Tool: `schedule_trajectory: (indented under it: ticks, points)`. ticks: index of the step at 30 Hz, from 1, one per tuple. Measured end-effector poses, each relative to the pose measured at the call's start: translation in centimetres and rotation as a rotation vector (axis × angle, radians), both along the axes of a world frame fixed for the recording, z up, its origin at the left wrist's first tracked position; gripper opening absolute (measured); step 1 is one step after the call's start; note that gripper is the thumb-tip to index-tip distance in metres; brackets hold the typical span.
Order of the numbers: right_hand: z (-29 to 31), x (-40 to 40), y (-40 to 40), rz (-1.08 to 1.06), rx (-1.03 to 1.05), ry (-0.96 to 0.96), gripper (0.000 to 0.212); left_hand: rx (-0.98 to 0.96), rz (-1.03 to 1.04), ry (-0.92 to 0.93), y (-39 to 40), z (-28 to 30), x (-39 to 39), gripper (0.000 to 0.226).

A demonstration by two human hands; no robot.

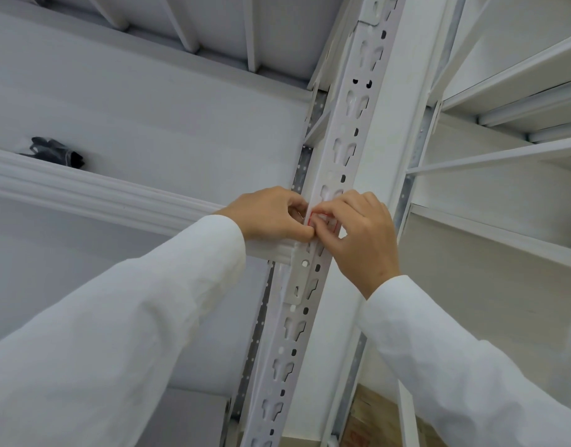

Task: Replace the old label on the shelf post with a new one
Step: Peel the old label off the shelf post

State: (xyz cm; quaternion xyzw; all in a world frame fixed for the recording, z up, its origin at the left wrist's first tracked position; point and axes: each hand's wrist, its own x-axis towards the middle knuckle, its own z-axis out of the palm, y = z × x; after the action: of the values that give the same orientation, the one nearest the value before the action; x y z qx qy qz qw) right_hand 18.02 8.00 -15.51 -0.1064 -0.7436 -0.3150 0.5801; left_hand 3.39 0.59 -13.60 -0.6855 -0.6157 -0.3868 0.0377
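A white perforated shelf post (339,150) runs from the bottom middle to the top right of the head view. On it, at mid height, sits a small white label with a red border (323,217), mostly covered by fingers. My left hand (271,214) pinches at the label's left edge. My right hand (358,233) presses its fingertips on the label from the right. Both wrists wear white sleeves. Whether the label is stuck flat or lifted off the post cannot be told.
A white shelf beam (84,188) joins the post from the left, just below my hands. A black bundle in clear plastic (57,151) lies on that shelf. More white shelves (503,227) stand to the right. A cardboard box (364,421) sits low, behind the post.
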Motion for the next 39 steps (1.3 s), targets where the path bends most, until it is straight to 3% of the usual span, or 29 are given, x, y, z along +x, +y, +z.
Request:
schedule_trajectory:
  ticks: [6, 17, 23, 27, 39]
  points:
    - [-0.1, 0.1, -0.3, -0.062, 0.006, 0.037, 0.009, 0.002, 0.016, -0.004, 0.1, 0.0, 0.0, 0.017]
    - [-0.3, 0.0, -0.7, -0.074, -0.013, 0.043, 0.01, 0.001, 0.008, -0.002, 0.0, 0.0, 0.2, 0.011]
    - [1.4, -0.2, -1.7, -0.11, -0.147, -0.067, 0.011, -0.014, 0.022, -0.016, -0.2, 0.0, 0.2, 0.009]
    - [2.2, 0.4, -2.3, -0.044, -0.266, -0.127, 0.007, -0.011, 0.045, -0.015, -0.1, -0.1, 0.3, 0.02]
    - [1.6, 0.3, -1.7, -0.128, -0.15, -0.163, 0.007, -0.002, 0.047, -0.012, -0.2, -0.2, 0.3, 0.021]
